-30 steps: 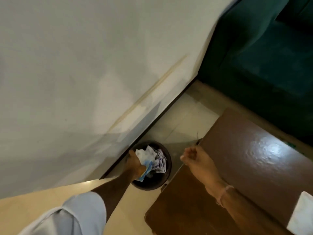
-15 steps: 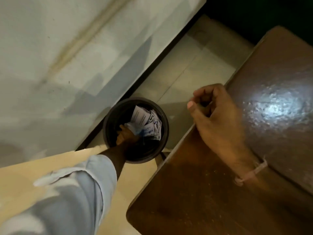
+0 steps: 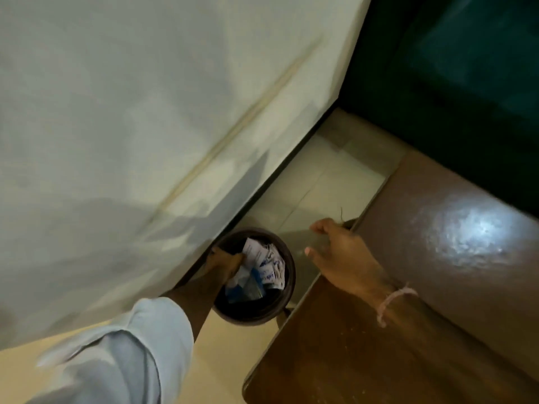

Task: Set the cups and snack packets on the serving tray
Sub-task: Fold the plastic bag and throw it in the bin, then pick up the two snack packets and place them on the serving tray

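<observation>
A small dark round bin stands on the floor between the wall and a brown table. Inside it lie several crumpled white and blue packets. My left hand reaches into the bin at its near-left rim, fingers curled against the packets; whether it grips one is hidden. My right hand rests on the table's left edge with thumb and fingers apart, holding nothing. No cup or serving tray shows in this view.
The glossy brown table fills the lower right. A pale wall runs along the left, close behind the bin. Cream floor tiles lie between them. A dark green sofa stands at the top right.
My left hand went deep into the bin, then came up to its rim. My right hand loosened from a loose fist to spread fingers. The camera dipped toward the bin and lifted again.
</observation>
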`<action>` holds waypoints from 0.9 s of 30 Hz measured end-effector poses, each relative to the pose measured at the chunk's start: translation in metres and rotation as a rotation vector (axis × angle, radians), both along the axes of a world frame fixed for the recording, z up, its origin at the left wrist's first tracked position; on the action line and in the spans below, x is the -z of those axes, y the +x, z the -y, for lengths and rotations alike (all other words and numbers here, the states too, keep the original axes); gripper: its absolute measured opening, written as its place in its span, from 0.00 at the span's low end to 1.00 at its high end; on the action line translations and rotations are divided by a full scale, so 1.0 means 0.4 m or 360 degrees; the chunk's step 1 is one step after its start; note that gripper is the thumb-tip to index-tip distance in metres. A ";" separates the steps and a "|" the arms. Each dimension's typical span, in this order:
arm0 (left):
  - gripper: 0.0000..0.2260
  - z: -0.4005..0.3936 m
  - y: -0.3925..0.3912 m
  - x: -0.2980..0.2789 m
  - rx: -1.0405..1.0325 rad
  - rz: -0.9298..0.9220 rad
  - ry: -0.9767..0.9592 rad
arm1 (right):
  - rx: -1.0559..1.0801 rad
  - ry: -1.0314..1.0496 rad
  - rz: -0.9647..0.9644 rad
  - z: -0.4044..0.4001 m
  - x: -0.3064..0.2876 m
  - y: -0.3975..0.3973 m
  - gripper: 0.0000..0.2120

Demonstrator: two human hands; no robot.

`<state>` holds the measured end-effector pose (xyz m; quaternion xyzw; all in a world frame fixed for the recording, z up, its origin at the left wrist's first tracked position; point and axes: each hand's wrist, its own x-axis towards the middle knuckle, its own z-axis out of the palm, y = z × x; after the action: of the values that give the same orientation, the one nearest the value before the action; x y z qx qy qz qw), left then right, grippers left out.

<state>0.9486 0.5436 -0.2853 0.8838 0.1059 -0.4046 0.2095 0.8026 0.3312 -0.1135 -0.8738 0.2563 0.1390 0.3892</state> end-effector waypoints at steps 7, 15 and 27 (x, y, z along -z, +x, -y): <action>0.31 0.155 0.076 -0.431 0.0204 0.0314 -0.0209 | -0.0011 -0.0111 0.0039 0.098 -0.325 0.042 0.26; 0.20 0.386 0.025 -1.016 0.0384 0.0703 -0.0700 | 0.0106 -0.0326 0.0292 0.233 -0.820 0.024 0.31; 0.19 0.624 -0.251 -1.867 0.0785 0.1475 -0.1159 | 0.0180 -0.0669 0.0863 0.404 -1.552 -0.267 0.31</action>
<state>0.8481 0.2938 0.4616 0.8378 -0.3464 -0.0268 0.4212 0.6958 0.1694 0.5073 -0.9244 0.2147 -0.1760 0.2617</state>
